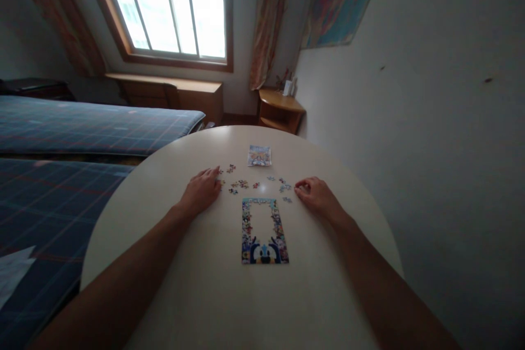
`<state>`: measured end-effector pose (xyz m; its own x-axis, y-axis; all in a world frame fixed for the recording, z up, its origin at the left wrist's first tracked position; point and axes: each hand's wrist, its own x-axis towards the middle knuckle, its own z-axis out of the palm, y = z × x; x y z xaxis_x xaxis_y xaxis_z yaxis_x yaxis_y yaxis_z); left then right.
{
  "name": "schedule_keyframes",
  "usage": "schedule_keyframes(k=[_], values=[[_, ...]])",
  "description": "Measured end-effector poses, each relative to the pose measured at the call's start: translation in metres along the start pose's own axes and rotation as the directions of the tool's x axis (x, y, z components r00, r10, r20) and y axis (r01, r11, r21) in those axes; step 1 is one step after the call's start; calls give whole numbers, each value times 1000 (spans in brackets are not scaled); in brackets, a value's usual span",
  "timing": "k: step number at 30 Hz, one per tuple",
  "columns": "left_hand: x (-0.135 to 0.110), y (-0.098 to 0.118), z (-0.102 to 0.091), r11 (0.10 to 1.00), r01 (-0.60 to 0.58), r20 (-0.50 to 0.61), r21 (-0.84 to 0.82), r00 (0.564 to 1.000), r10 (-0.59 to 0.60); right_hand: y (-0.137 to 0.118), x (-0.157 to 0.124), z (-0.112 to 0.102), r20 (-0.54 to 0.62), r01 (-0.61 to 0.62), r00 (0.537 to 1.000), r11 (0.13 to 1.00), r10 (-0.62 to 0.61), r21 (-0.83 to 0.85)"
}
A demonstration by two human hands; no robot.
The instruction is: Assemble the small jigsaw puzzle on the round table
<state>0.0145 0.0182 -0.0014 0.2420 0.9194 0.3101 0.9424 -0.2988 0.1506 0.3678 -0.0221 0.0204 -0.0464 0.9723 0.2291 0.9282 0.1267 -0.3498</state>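
Note:
A partly built jigsaw puzzle (pixel 264 229) lies on the round pale table (pixel 213 295), its border done and its middle bare. Several loose puzzle pieces (pixel 241 184) are scattered just beyond it. My left hand (pixel 200 191) rests palm down on the table left of the pieces, fingers stretched, fingertips touching a piece near the scatter's left end. My right hand (pixel 315 194) lies to the right of the puzzle with fingers curled inward near a few loose pieces; whether it pinches one is unclear. A small picture card (pixel 259 155) lies farther back.
Two beds with blue plaid covers (pixel 82 126) stand to the left of the table. A wooden corner shelf (pixel 281 109) and a low wooden bench under the window (pixel 172 11) are behind. A white wall runs along the right.

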Motion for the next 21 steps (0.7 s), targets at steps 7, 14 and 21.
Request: schedule_keyframes(k=[7, 14, 21], values=[[-2, 5, -6, 997, 72, -14, 1, 997, -72, 0, 0, 0, 16, -14, 1000, 1000, 15, -22], [1, 1, -4, 995, 76, -16, -58, 997, -77, 1, 1, 1, 24, -32, 999, 999, 33, -29], [5, -1, -2, 991, 53, -35, -127, 998, -57, 1, 0, 1, 21, -16, 1000, 1000, 16, -14]])
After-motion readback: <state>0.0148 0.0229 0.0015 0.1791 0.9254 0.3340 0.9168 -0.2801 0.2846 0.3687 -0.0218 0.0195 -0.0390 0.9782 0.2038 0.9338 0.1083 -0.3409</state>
